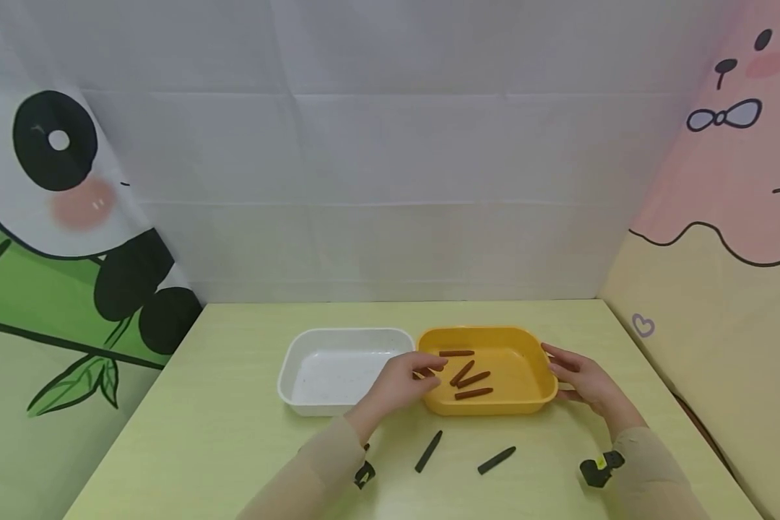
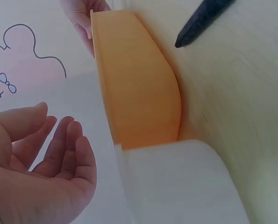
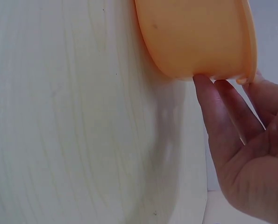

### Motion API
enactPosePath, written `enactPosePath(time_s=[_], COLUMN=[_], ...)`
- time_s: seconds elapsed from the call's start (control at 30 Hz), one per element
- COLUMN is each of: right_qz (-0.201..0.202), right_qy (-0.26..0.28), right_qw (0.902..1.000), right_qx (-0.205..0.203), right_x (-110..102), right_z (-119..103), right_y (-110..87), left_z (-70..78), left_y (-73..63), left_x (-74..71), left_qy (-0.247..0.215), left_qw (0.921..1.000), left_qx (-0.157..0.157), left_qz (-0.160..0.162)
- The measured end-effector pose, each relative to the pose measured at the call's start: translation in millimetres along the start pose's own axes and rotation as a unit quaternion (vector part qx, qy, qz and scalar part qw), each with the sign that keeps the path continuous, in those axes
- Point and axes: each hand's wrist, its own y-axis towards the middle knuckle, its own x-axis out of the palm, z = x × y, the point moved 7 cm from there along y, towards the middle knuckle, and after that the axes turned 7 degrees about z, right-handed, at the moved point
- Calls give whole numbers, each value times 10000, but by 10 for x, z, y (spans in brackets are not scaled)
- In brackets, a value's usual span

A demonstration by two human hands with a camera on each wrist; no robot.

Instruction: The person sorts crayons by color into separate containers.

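Observation:
My left hand (image 1: 399, 379) hovers where the white tray meets the yellow tray, its fingers loosely bent. Nothing lies between thumb and fingers of the left hand (image 2: 50, 163) in the left wrist view. At the yellow tray's (image 1: 494, 409) right end, my right hand (image 1: 588, 383) touches the rim and outer wall. The right wrist view shows extended fingers (image 3: 213, 107) against the outside of that tray (image 3: 199, 37). Several brown crayons (image 1: 473, 393) lie inside the yellow tray, towards its left. Two dark crayons (image 1: 429, 451) rest on the table in front.
The white tray (image 1: 344, 410) stands directly left of the yellow one, with no crayons visible inside. Both stand on a pale yellow-green table (image 1: 234, 375). A white cloth (image 1: 390, 180) hangs behind the table, and printed cartoon panels flank it.

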Motion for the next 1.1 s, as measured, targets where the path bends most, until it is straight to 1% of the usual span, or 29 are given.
enactPosePath(time_s=[0.1, 0.23, 0.4, 0.6, 0.73, 0.83, 0.9, 1.0, 1.1], right_qz=[16, 19, 10, -19, 133, 352, 531, 784, 1001], right_qy=[-46, -91, -294, -502, -748, -1037, -1359, -1952, -2223], right_qw=[10000, 10000, 9994, 9978, 9936, 9856, 9764, 9554, 9344], right_qx=[5, -26, -157, -431, -839, -1286, -1592, -2070, -2596], right_x=[5, 14, 26, 50, 6, -46, -69, -63, -18], right_z=[-17, -41, -73, -112, -171, -277, -362, -478, -580], right_y=[-17, -36, -55, -65, -62, -93, -136, -226, -331], left_z=[-31, -98, -178, -284, -357, -421, -462, -525, -598], left_y=[-86, -179, -289, -420, -505, -568, -610, -675, -740], left_x=[-143, -362, -602, -831, -988, -1112, -1202, -1347, -1497], left_qy=[-26, -21, -31, 32, 137, 266, 349, 440, 425], left_qw=[9999, 9992, 9975, 9938, 9890, 9839, 9804, 9757, 9727], left_qx=[90, 41, 32, 80, 163, 193, 185, 136, -20], left_qz=[127, 408, 705, 1112, 1465, 1757, 1930, 2141, 2280])
